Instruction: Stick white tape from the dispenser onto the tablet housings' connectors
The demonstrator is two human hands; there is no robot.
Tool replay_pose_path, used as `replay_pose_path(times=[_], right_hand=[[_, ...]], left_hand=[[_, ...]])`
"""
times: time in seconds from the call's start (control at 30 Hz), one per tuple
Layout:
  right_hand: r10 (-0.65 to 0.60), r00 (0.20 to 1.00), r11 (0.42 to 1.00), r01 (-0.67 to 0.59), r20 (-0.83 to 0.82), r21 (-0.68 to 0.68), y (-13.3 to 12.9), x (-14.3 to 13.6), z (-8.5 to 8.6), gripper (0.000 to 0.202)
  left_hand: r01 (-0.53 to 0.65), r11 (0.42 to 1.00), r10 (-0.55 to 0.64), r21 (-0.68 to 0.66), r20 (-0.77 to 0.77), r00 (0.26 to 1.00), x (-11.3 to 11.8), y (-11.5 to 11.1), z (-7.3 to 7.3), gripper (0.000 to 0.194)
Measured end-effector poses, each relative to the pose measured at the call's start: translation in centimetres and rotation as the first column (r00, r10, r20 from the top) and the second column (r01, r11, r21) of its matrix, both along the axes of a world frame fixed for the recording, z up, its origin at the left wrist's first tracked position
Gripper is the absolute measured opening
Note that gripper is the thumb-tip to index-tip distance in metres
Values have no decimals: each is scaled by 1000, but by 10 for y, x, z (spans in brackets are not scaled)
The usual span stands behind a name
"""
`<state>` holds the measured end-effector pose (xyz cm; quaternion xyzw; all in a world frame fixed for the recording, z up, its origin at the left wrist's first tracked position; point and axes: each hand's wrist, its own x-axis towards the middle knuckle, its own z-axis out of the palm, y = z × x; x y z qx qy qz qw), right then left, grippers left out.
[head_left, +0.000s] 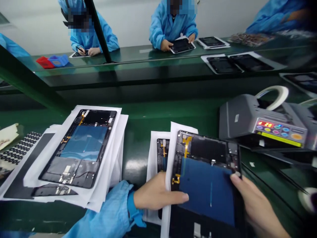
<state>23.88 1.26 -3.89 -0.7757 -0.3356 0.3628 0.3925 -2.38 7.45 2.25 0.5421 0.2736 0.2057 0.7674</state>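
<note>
Between both hands is a tablet housing, its inner side up, with a blue panel and orange ribbon cables; white paper shows along its left edge. My left hand grips the left edge, thumb on top and fingers hidden beneath. On the right edge rests the thumb of my right hand, its other fingers out of sight below. Partly covered under them, another tablet housing lies on white paper. To the left, one more open tablet housing tops a stack of white sheets.
A grey tape dispenser with a lit display stands at right, a roll of tape on it. A sheet of black rings lies far left. Across the bench, people in blue coats handle tablets near red and blue bins.
</note>
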Motion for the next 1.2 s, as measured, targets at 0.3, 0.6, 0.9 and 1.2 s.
replay_pose_path(times=[0.3, 0.6, 0.9, 1.2], right_hand=[[361, 911, 930, -335, -200, 152, 19, -14, 15, 49], [373, 921, 907, -338, -108, 252, 35, -23, 7, 49], [205, 541, 881, -465, 816, 86, 26, -7, 2, 45], [-45, 280, 929, -341, 959, 143, 46, 121, 2, 25]], left_hand=[[-275, 961, 257, -19, -300, 919, -7, 12, -17, 45], [-296, 954, 296, 42, -271, 916, -3, 8, -18, 45], [-49, 747, 512, 663, -527, 678, -24, -15, -25, 58], [334, 446, 532, 830, -546, 647, -51, -6, -35, 45]])
